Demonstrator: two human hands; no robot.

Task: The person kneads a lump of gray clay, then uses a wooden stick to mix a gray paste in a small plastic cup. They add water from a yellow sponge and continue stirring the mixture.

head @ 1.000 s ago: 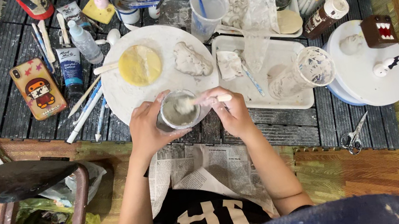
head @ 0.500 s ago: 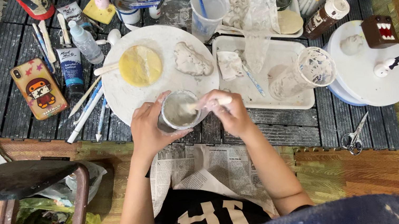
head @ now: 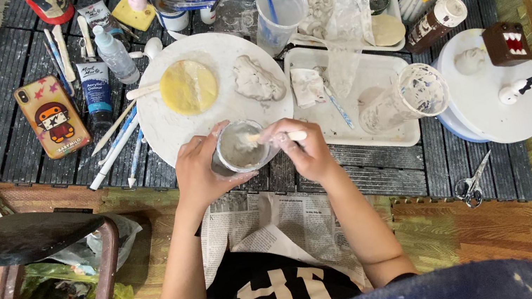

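My left hand [head: 200,173] wraps around a small clear cup [head: 241,148] smeared with whitish-grey paste, held just off the near edge of a round white board [head: 163,127]. My right hand [head: 303,148] grips a thin white-handled tool [head: 287,136] whose tip dips into the cup. On the board lie a flat yellow disc [head: 188,87] and a lump of white clay [head: 256,80].
A white rectangular tray [head: 385,138] holds a tipped plastic cup [head: 407,96]. A phone [head: 54,125], paint tube [head: 96,92] and brushes lie left. A white turntable [head: 489,118] with small figures stands right, scissors [head: 471,185] below it. An open bin [head: 54,297] sits near left; newspaper [head: 277,222] covers my lap.
My right hand has shifted slightly with the tool in the cup, a small stirring movement. The left hand and cup stay in place.
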